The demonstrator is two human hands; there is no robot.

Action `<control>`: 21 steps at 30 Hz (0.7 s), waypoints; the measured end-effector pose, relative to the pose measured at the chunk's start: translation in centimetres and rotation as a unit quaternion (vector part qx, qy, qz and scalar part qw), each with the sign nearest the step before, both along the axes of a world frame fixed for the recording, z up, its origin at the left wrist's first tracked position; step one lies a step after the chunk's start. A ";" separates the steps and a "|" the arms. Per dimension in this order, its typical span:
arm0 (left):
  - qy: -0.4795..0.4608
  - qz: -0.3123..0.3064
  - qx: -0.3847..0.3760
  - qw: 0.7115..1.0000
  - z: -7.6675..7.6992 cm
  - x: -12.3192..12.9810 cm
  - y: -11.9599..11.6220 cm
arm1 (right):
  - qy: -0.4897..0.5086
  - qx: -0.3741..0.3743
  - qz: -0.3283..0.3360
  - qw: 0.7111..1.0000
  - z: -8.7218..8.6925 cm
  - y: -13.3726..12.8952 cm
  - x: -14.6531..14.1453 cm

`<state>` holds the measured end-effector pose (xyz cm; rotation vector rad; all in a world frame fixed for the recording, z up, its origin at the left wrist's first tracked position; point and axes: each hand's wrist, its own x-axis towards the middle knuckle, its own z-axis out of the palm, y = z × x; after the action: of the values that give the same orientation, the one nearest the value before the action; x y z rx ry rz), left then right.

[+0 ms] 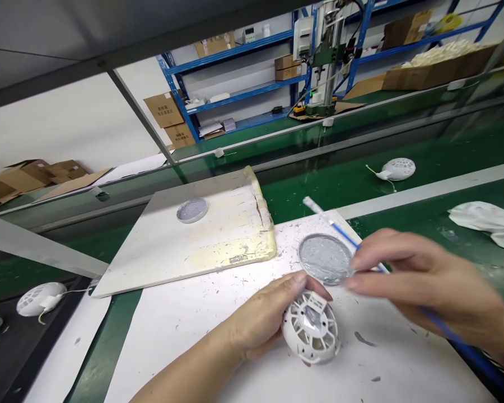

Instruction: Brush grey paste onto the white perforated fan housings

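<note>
My left hand (269,316) is wrapped around a round white plastic housing (299,340) with slotted openings, held above the white sheet at the front. A shiny grey patch (312,318) sits at the middle of the housing's face. Up and to the right, my right hand (420,280) is blurred by motion, its thumb and fingers pinched on a slim blue stick (345,235) with a white end. The stick's far end points away from me. Just left of those fingers lies a shallow round dish of grey paste (325,258), partly covered by them.
A pale board (159,246) with a yellowed, cracked edge carries a smaller round lid with grey residue (192,210). White housings with wires lie at the right (397,169) and left (42,299). A white cloth (485,221) rests at the right. Grey flecks dot the white sheet (185,347).
</note>
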<state>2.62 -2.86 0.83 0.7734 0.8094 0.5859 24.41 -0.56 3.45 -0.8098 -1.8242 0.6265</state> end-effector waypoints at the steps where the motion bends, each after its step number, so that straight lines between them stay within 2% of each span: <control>1: -0.011 -0.009 0.002 1.000 -0.1 0.2 -0.3 | -0.034 -0.026 0.037 0.998 -0.1 -0.1 -0.2; 4: -0.042 -0.037 0.020 0.998 -0.3 0.7 -0.9 | -0.122 -0.069 0.133 0.981 -0.4 -0.3 -0.7; 6: -0.041 -0.038 0.021 0.998 -0.3 0.7 -1.0 | -0.166 -0.042 0.183 0.968 -0.6 -0.1 -0.5; 8: -0.024 -0.027 0.010 0.999 -0.1 0.6 -0.9 | -0.182 0.019 0.204 0.962 -0.9 0.3 0.0; 11: -0.005 -0.009 0.018 1.000 0.4 0.3 -0.8 | -0.201 0.155 0.181 0.950 -1.4 0.6 0.5; 14: -0.007 0.005 0.058 0.998 1.0 0.1 -0.9 | -0.210 0.275 0.123 0.930 -1.9 0.3 0.5; 18: -0.030 0.016 0.124 0.992 1.6 0.2 -1.2 | -0.219 0.306 0.032 0.926 -2.4 -1.0 -0.2; 21: -0.026 0.033 0.139 0.989 1.6 0.2 -1.3 | -0.244 0.330 0.021 0.912 -2.4 -1.7 -0.5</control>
<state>2.82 -4.21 2.44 0.9836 0.7149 0.7861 23.94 -2.29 1.01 -0.4802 -2.3074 -0.2149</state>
